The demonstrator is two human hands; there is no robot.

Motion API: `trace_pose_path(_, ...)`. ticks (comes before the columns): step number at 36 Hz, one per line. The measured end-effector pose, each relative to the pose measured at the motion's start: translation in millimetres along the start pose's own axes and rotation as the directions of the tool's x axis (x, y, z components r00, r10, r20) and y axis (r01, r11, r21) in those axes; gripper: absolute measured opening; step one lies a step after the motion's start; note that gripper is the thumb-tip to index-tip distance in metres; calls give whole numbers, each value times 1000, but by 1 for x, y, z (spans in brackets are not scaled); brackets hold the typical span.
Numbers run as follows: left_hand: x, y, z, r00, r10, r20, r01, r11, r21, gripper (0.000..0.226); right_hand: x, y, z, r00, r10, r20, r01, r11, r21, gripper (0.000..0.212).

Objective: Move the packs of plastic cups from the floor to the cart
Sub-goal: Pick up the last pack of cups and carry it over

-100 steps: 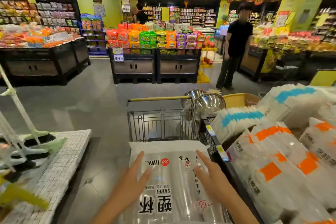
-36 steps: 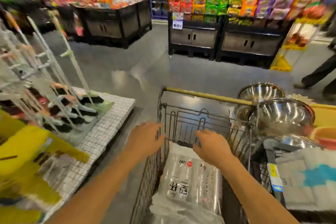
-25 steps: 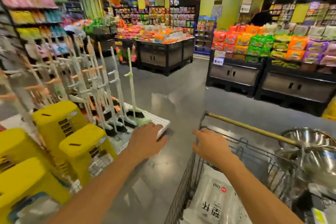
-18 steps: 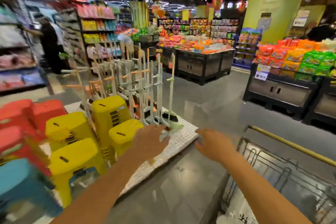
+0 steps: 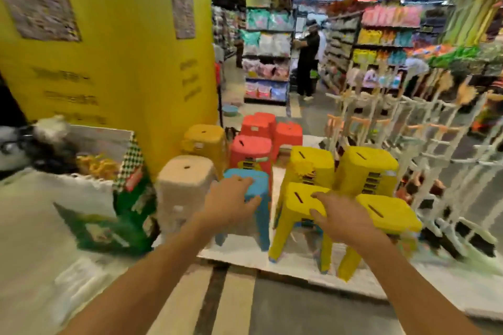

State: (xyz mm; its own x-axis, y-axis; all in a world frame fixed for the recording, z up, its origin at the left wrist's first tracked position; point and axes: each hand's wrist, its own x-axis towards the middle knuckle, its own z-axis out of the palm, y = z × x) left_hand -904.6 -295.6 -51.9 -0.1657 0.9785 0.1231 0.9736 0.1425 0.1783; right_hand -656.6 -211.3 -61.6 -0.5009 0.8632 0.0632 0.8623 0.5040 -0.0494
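Observation:
Neither the cart nor any pack of plastic cups is in view. Both of my arms reach forward in the blurred head view. My left hand (image 5: 231, 202) hovers empty, fingers loosely curled, in front of a blue plastic stool (image 5: 249, 185). My right hand (image 5: 340, 216) is also empty with relaxed fingers, in front of a yellow stool (image 5: 299, 198). Neither hand holds anything.
Stacks of yellow, red, blue and beige stools (image 5: 364, 168) stand on a low white platform (image 5: 299, 264) ahead. A yellow pillar (image 5: 122, 49) rises at left, boxes of goods (image 5: 103, 198) beside it. White racks (image 5: 435, 158) stand at right. A person (image 5: 307, 62) stands in the far aisle.
The view has swung left, away from the cart with the cup pack in it. My hands let go of the pack and now hang empty before the stools.

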Motion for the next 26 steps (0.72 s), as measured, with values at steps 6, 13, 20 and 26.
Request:
trace_pose_path(6,-56,-105,-28,957,-290,-9,290,956,51,60,66,-111,16,951,-307,40,307,952,20,49)
trace_pose_path(13,-139,-176,-46,794,-595,-123,605,792,76,53,105,-221,24,805,-584,102,584,811,35,39)
trace_pose_path(20,-237,-222,-72,609,-773,-180,784,620,-10,58,95,-353,31,597,-801,48,798,599,70,47)
trace_pose_path(26,-314,-288,-86,498,-846,-189,858,513,-34,62,74,-479,42,467,-884,32,881,468,66,42)
